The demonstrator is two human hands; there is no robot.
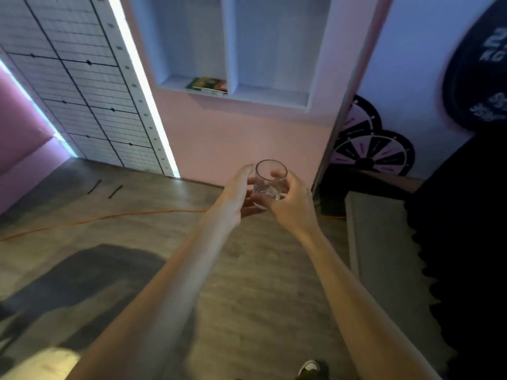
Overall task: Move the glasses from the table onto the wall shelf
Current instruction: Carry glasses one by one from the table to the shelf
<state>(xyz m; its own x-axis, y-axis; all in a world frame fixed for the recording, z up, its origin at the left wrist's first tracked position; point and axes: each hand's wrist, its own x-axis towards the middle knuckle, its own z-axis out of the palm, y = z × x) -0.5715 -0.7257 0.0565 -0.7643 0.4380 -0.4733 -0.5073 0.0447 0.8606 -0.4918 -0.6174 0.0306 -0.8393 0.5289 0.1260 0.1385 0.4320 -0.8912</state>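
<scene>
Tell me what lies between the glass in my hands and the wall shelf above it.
Nothing: in the head view only bare pink wall separates the glass from the wall shelf.

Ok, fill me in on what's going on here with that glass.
A person is carrying a clear drinking glass out in front of them with both bare hands. The right hand wraps around it, fingers showing through the far side, while the left hand cups the other side. The glass looks empty and upright. Ahead, the wall shelf is recessed in the pink wall; its left compartment holds a book, and no glass is visible on it yet.
</scene>
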